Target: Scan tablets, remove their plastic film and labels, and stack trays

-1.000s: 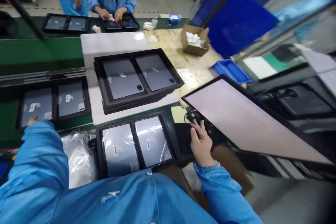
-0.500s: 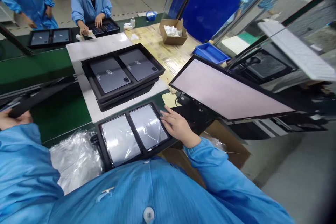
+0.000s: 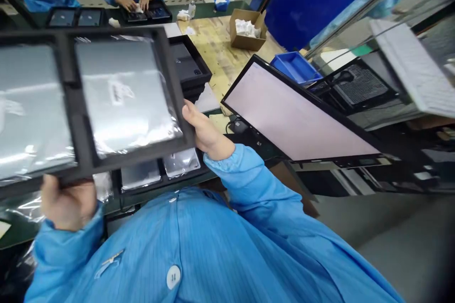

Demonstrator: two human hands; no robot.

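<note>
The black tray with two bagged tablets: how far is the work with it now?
Done: both tablets sit bagged in the lifted tray. In hand: left hand and right hand grip its edges above another bagged tray. Left: the unbagged stack behind.

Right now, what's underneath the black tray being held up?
Under the lifted black tray a second tray on the bench shows two bagged tablets at its near edge. The rest of it, and most of the bench, is covered.

Left hand [image 3: 67,203] and right hand [image 3: 206,132] grip black tray [image 3: 81,128] with bagged tablets [image 3: 124,90], raised above second tray [image 3: 159,180] on worktop [image 3: 220,52].
</note>
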